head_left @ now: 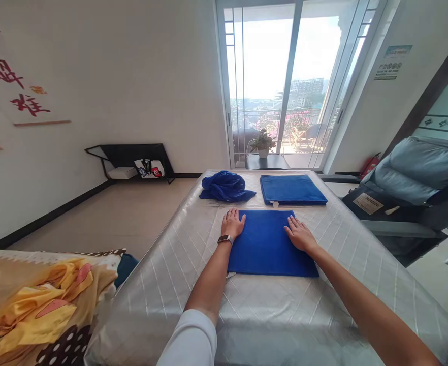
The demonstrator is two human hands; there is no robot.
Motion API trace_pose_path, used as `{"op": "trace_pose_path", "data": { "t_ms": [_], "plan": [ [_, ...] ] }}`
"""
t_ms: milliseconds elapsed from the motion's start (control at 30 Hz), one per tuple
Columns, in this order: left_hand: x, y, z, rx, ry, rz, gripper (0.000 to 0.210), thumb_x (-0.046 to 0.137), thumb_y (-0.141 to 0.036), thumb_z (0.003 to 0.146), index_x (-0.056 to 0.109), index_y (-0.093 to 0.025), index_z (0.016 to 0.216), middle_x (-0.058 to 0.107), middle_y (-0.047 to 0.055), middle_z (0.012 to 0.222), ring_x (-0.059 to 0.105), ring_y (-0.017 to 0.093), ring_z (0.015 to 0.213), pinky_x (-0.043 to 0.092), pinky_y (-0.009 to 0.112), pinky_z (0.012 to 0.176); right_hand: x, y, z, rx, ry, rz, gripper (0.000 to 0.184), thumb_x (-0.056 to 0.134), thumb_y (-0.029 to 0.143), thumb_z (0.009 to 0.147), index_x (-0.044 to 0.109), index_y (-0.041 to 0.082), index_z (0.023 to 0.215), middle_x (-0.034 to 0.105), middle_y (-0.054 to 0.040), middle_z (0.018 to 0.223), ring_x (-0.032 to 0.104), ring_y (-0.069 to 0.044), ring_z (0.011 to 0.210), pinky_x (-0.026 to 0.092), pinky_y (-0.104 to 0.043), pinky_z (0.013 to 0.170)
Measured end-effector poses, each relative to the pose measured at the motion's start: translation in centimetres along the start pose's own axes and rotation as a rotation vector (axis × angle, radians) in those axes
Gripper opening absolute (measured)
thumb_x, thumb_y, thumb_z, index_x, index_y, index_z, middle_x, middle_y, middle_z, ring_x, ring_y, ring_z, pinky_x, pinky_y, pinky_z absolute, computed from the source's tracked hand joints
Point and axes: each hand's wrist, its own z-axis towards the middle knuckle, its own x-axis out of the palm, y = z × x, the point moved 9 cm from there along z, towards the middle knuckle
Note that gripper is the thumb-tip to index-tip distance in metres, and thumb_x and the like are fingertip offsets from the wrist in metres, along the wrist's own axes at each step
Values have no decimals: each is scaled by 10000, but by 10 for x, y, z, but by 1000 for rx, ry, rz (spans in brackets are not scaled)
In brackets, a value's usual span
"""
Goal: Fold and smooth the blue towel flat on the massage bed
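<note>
A blue folded towel point(272, 249) lies flat in front of me on a mattress with a shiny pale cover point(178, 254). My left hand point(233, 223) rests open on its far left corner, fingers stretched forward. On the far right part of the same towel, my right hand point(299, 234) lies flat with its fingers out. Beyond it, to the right, sits a neat stack of folded blue towels point(293, 189) with a small white tag. A crumpled blue towel point(227, 186) is heaped to the left of that stack.
A bed with yellow clothing point(49, 305) stands at the lower left. To the right is a grey-blue armchair point(418, 173). Behind the mattress, a potted plant point(263, 145) stands on a chair before the glass sliding door. A black rack point(132, 155) leans by the left wall.
</note>
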Motion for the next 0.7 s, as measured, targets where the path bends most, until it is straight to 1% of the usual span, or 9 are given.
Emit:
{"op": "trace_pose_path", "data": {
  "t_ms": [133, 233, 333, 400, 467, 533, 600, 667, 700],
  "plan": [
    [-3, -1, -2, -12, -21, 23, 646, 273, -523, 1018, 410, -139, 1519, 358, 109, 1608, 274, 250, 1501, 187, 421, 1235, 12, -4, -4, 14, 36, 9, 702, 170, 493, 1031, 217, 86, 1601, 175, -99, 1671, 125, -214, 1539, 134, -413, 1242],
    [-17, -6, -8, 7, -112, 60, 617, 290, -473, 1019, 400, -141, 1527, 339, 90, 1620, 241, 254, 1514, 169, 424, 1243, 10, -2, -5, 11, 17, 21, 699, 170, 491, 1030, 223, 92, 1601, 178, -97, 1670, 123, -209, 1539, 125, -413, 1244],
    [-34, -11, -14, 39, -185, 96, 576, 292, -413, 1019, 429, -149, 1513, 376, 85, 1600, 216, 261, 1522, 163, 454, 1248, 6, 0, -6, 16, 6, 39, 700, 167, 486, 1029, 228, 84, 1599, 186, -97, 1667, 131, -210, 1538, 121, -409, 1245],
    [-41, -12, -16, 16, -195, 102, 548, 287, -388, 1021, 459, -171, 1494, 420, 82, 1575, 233, 272, 1516, 186, 489, 1241, 5, 0, -7, 18, 5, 54, 699, 169, 484, 1028, 233, 88, 1599, 189, -95, 1667, 132, -213, 1538, 120, -411, 1245],
    [-43, -21, -14, 10, -185, 82, 518, 284, -363, 1025, 496, -183, 1462, 455, 84, 1552, 278, 272, 1499, 223, 496, 1231, 6, 1, -8, 18, 8, 72, 696, 173, 480, 1026, 239, 91, 1599, 184, -94, 1668, 130, -218, 1538, 124, -418, 1245],
    [-38, -51, -13, 100, -148, 27, 482, 293, -354, 1032, 534, -200, 1419, 471, 79, 1540, 336, 256, 1473, 269, 463, 1221, 6, 2, -8, 19, 10, 88, 692, 173, 473, 1026, 242, 90, 1598, 181, -95, 1668, 130, -221, 1538, 128, -423, 1245],
    [-24, -103, -15, 296, -80, -46, 459, 315, -381, 1039, 546, -216, 1399, 452, 73, 1554, 361, 238, 1460, 296, 420, 1214, 6, 2, -8, 23, 10, 96, 691, 174, 466, 1025, 245, 85, 1596, 182, -96, 1667, 137, -226, 1537, 130, -426, 1245],
    [-5, -161, -22, 490, -10, -108, 485, 325, -431, 1042, 518, -203, 1424, 409, 89, 1582, 342, 231, 1473, 281, 395, 1219, 4, 3, -9, 17, 4, 96, 682, 185, 451, 1024, 258, 83, 1593, 194, -97, 1663, 146, -233, 1536, 132, -431, 1244],
    [6, -187, -25, 550, 21, -129, 518, 319, -454, 1043, 492, -182, 1448, 391, 106, 1591, 319, 232, 1485, 259, 393, 1226, 3, 4, -10, 6, 1, 92, 671, 201, 430, 1021, 263, 83, 1592, 202, -98, 1661, 153, -238, 1535, 134, -431, 1244]
  ]
}}
